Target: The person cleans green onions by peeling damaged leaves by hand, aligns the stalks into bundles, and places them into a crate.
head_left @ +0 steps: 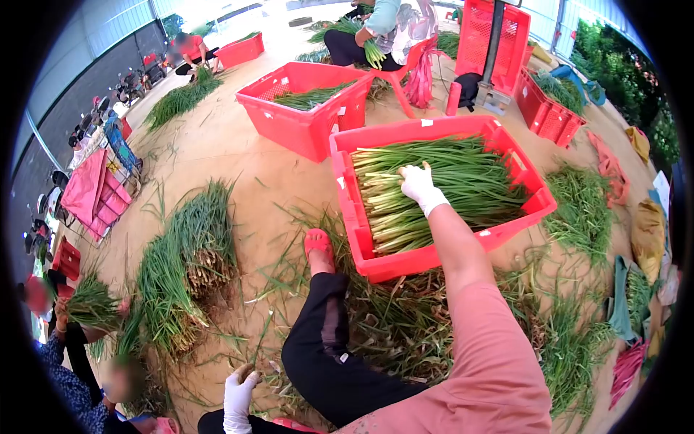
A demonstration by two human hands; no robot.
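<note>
My right hand (421, 186), in a white glove, lies on top of the chives (463, 170) in a red plastic crate (434, 263). Its thumb and fingers are apart, and the arm reaches in from the lower right. The chives lie in a thick layer, pale stem ends to the left and green leaves to the right. Low in the view, beside my knee, is my left hand (238, 401), also white-gloved. Its fingers are curled together, and a thin green stalk (260, 334) rises from the fingertips.
Loose leaves (397, 325) cover the floor under the near crate. Bundled chives (206, 246) lie to the left. A second red crate (303, 123) stands beyond, near a metal post (495, 43). Co-workers sit at the back (379, 32), far left (191, 49) and lower left (65, 362).
</note>
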